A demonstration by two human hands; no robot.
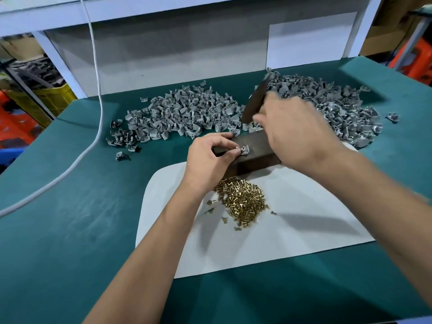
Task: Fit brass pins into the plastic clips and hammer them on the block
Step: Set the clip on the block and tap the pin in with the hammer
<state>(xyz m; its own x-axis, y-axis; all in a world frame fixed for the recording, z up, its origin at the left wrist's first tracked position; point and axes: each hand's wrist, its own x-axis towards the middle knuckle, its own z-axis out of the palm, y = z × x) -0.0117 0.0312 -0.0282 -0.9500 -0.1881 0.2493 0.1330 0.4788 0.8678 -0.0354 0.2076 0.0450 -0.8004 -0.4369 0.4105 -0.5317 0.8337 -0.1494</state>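
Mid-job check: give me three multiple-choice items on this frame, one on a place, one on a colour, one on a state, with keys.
1. Where does the heap of brass pins lie?
A. On the white sheet, nearer the person than the block
B. On the block
C. Among the far grey clips

2. What colour is the table mat?
A. Red
B. Teal green
C. Yellow

3. What is the left hand doing?
A. Lying flat on the mat
B. Scooping pins
C. Pinching a grey clip on top of the block

Answers: 1 A, the pins sit on the sheet just in front of the block. 2 B, the mat around the sheet is teal. 3 C, its fingertips hold the clip on the block while the right hand grips the hammer above.
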